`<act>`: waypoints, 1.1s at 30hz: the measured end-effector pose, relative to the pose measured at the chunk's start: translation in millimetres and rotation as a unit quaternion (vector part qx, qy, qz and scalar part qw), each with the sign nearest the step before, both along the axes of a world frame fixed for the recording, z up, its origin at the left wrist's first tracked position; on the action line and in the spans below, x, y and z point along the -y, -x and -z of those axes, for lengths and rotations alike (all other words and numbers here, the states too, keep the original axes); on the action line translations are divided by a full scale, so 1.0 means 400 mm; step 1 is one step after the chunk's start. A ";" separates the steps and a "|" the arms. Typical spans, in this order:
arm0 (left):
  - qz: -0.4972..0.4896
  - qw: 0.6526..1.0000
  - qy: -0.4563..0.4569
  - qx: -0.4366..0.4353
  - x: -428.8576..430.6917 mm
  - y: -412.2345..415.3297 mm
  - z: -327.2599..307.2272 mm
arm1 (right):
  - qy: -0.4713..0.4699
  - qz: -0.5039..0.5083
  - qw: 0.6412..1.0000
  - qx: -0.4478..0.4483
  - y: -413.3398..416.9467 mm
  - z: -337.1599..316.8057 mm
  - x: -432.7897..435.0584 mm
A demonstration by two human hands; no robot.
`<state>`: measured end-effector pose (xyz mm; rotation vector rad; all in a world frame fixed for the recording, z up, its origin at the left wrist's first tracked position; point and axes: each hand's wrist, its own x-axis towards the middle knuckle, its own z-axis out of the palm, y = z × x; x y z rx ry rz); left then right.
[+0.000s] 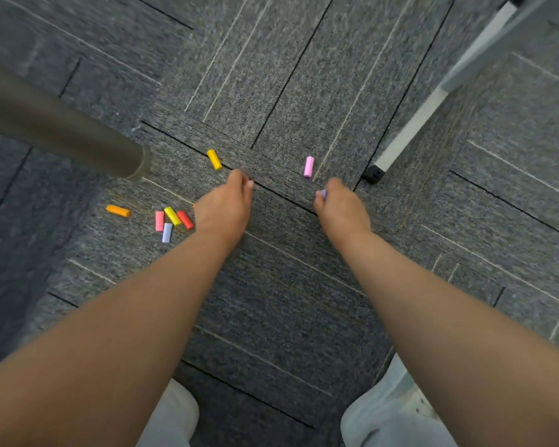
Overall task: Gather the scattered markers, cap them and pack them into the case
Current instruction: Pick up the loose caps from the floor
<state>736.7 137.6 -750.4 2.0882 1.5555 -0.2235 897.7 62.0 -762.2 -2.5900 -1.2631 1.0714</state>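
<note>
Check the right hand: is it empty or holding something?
Holding. The right hand pinches a small purple piece; most of it is hidden, so cap or marker cannot be told.

Short marker caps lie flat on the carpet floor (pixel 281 304); lone yellow cap (pixel 214 159) and pale pink cap (pixel 309 167) well apart; orange cap (pixel 118 211) alone; clustered: rose cap (pixel 159 221), second yellow cap (pixel 172 216), red cap (pixel 185 219), lavender cap (pixel 167 232); purple cap (pixel 324 194) pinched in right hand (pixel 342 208).

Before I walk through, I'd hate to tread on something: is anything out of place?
Yes: what look like marker caps litter the carpet. Four cluster by the left hand, an orange cap lies farther left, and a yellow cap and a pink cap lie farther ahead.
</note>
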 end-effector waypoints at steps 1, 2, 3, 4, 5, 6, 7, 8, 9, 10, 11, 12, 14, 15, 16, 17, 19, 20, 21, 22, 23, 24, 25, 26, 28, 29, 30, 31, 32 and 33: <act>-0.003 1.000 -0.001 0.000 -0.002 0.016 0.003 | -0.016 0.008 1.000 -0.012 0.012 -0.004 -0.015; -0.008 1.000 -0.002 0.002 -0.004 0.033 0.003 | -0.026 0.007 1.000 -0.013 0.023 -0.009 -0.029; -0.017 1.000 -0.003 0.003 -0.006 0.053 0.006 | -0.034 0.002 0.999 -0.005 0.034 -0.013 -0.043; -0.031 0.999 -0.007 0.005 -0.006 0.073 0.005 | -0.039 0.001 0.999 0.010 0.042 -0.015 -0.057; -0.050 0.999 -0.012 0.005 -0.006 0.094 0.006 | -0.043 0.009 0.999 0.027 0.048 -0.016 -0.068; -0.072 0.997 -0.015 0.006 -0.005 0.115 0.006 | -0.045 0.023 0.998 0.040 0.052 -0.016 -0.079; -0.096 0.995 -0.014 0.004 -0.004 0.136 0.007 | -0.046 0.037 0.997 0.047 0.056 -0.014 -0.088; -0.118 0.993 -0.011 0.000 -0.004 0.157 0.009 | -0.044 0.052 0.997 0.046 0.058 -0.010 -0.096; -0.136 0.991 -0.008 -0.008 -0.005 0.178 0.013 | -0.040 0.062 0.996 0.042 0.058 -0.004 -0.103; -0.150 0.989 -0.005 -0.015 -0.006 0.198 0.016 | -0.030 0.066 0.997 0.036 0.059 0.001 -0.109; -0.163 0.986 -0.001 -0.020 -0.008 0.218 0.021 | -0.018 0.062 0.997 0.033 0.060 0.005 -0.116; -0.175 0.984 0.000 -0.023 -0.010 0.236 0.023 | -0.006 0.056 0.998 0.033 0.066 0.006 -0.121; -0.185 0.982 0.002 -0.035 -0.013 0.264 0.027 | -0.003 0.045 0.998 0.039 0.081 0.015 -0.129; -0.186 0.982 0.005 -0.045 -0.015 0.271 0.029 | -0.004 0.040 0.998 0.043 0.089 0.021 -0.132; -0.186 0.981 0.008 -0.053 -0.015 0.277 0.030 | -0.001 0.036 0.998 0.050 0.097 0.026 -0.135; -0.183 0.981 0.011 -0.060 -0.016 0.282 0.033 | 0.002 0.032 0.998 0.057 0.103 0.031 -0.137; -0.169 0.984 0.016 -0.062 -0.014 0.293 0.041 | -0.001 0.023 0.998 0.066 0.110 0.033 -0.139; -0.160 0.985 0.015 -0.061 -0.013 0.299 0.045 | -0.007 0.016 0.998 0.067 0.111 0.034 -0.139; -0.153 0.986 0.015 -0.060 -0.012 0.304 0.051 | -0.011 0.010 0.998 0.067 0.113 0.030 -0.139; -0.148 0.987 0.013 -0.056 -0.010 0.308 0.054 | -0.016 0.002 0.998 0.065 0.114 0.026 -0.137; -0.146 0.988 0.011 -0.050 -0.007 0.310 0.057 | -0.019 -0.010 0.998 0.065 0.117 0.024 -0.135; -0.145 0.988 0.010 -0.045 -0.004 0.312 0.058 | -0.020 -0.021 0.997 0.067 0.120 0.024 -0.132; -0.142 0.989 0.011 -0.042 -0.001 0.313 0.058 | -0.021 -0.028 0.997 0.070 0.126 0.026 -0.129; -0.136 0.990 0.017 -0.045 0.003 0.315 0.057 | -0.022 -0.024 0.997 0.073 0.131 0.028 -0.126; -0.111 0.991 0.037 -0.063 0.012 0.321 0.055 | -0.015 0.010 0.997 0.071 0.139 0.031 -0.125; -0.095 0.992 0.046 -0.073 0.017 0.324 0.054 | -0.009 0.039 0.997 0.064 0.141 0.030 -0.126; -0.082 0.992 0.051 -0.075 0.021 0.328 0.053 | -0.005 0.070 0.996 0.054 0.142 0.029 -0.129; -0.075 0.993 0.054 -0.067 0.025 0.332 0.054 | -0.003 0.096 0.994 0.045 0.140 0.028 -0.130; -0.073 0.995 0.054 -0.052 0.028 0.334 0.053 | 0.000 0.110 0.993 0.040 0.139 0.027 -0.131; -0.072 0.995 0.052 -0.037 0.028 0.335 0.053 | 0.005 0.111 0.993 0.042 0.138 0.026 -0.132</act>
